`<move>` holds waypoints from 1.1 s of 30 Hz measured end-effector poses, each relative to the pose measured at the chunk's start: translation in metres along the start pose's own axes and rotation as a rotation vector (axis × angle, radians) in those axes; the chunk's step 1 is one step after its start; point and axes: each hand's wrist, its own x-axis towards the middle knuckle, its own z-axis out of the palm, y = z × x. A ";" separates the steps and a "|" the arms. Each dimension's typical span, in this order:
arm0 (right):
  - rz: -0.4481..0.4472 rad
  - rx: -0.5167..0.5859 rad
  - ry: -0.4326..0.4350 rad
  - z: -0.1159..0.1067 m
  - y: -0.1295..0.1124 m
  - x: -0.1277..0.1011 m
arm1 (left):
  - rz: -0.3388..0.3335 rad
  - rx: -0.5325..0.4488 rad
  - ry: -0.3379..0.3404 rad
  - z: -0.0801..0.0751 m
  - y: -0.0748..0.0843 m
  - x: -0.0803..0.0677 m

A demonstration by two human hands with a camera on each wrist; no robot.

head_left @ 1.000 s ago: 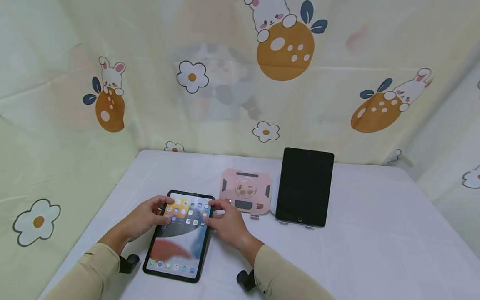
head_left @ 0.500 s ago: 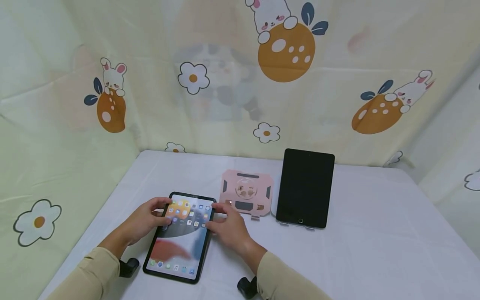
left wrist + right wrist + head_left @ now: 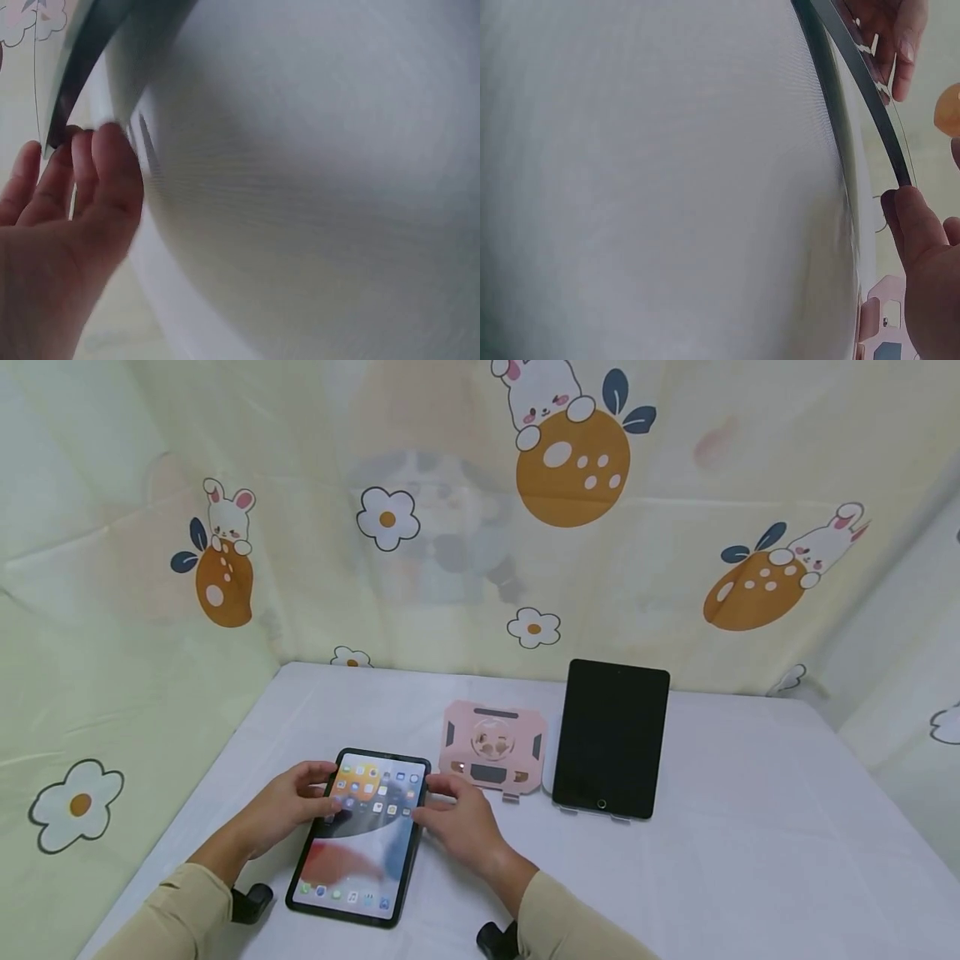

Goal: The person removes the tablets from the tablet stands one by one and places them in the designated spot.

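Left hand point(image 3: 288, 800): fingers curled over the far left edge of the lit, black-framed tablet with app icons on its screen point(image 3: 358, 839), thumb on the bezel; the left wrist view shows fingertips point(image 3: 112, 150) tucked under the edge. The tablet sits at the near left of the white-clothed table point(image 3: 750, 860), its far end apparently raised a little off the cloth, its near end down. Right hand point(image 3: 457, 817): fingers and thumb pinch the far right edge, a fingertip point(image 3: 904, 206) touching the dark rim in the right wrist view. Step in hand, by judgement: a two-handed grip at the top corners, the lift just begun; the next move calls for an even raise with both grips kept firm. Further right: an empty pink angular plastic tablet stand point(image 3: 492, 755), just beyond the right hand and close enough to be knocked; then a dark-screened black tablet propped upright on its stand point(image 3: 611, 739). Behind: pale rabbit-and-flower printed cloth backdrop point(image 3: 450, 527).
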 end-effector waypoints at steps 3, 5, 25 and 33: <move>0.001 0.012 -0.007 0.000 0.000 -0.001 | -0.002 0.028 -0.006 -0.001 0.001 -0.001; -0.006 0.017 -0.019 -0.001 0.000 -0.001 | -0.003 0.038 -0.012 -0.001 0.002 -0.002; -0.023 0.072 -0.149 -0.002 0.001 -0.003 | 0.003 0.041 -0.039 0.001 0.003 -0.005; -0.009 0.075 -0.176 -0.005 0.001 -0.001 | -0.001 0.046 -0.057 0.003 0.003 -0.002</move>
